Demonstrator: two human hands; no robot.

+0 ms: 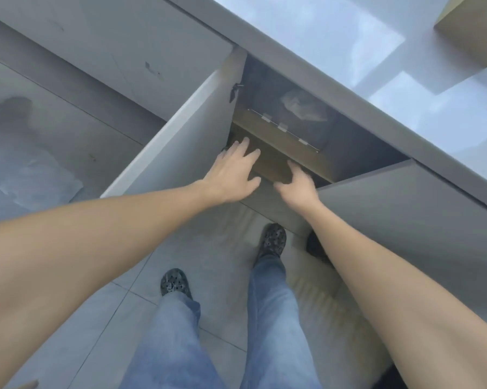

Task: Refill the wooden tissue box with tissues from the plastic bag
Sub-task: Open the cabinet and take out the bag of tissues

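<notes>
Because the cabinet [363,161] interior is dim and the picture soft, we can barely make out the crumpled pale plastic bag [302,106] deep inside, and the far side of the wooden tissue box [276,147] is lost in shadow. The box sits at the front of the open compartment, beside the swung-out door [174,141]. Our left hand [231,172] lies spread, fingers open, flat on its top; our right hand [298,183] curls loosely at its near edge, gripping nothing we can confirm.
</notes>
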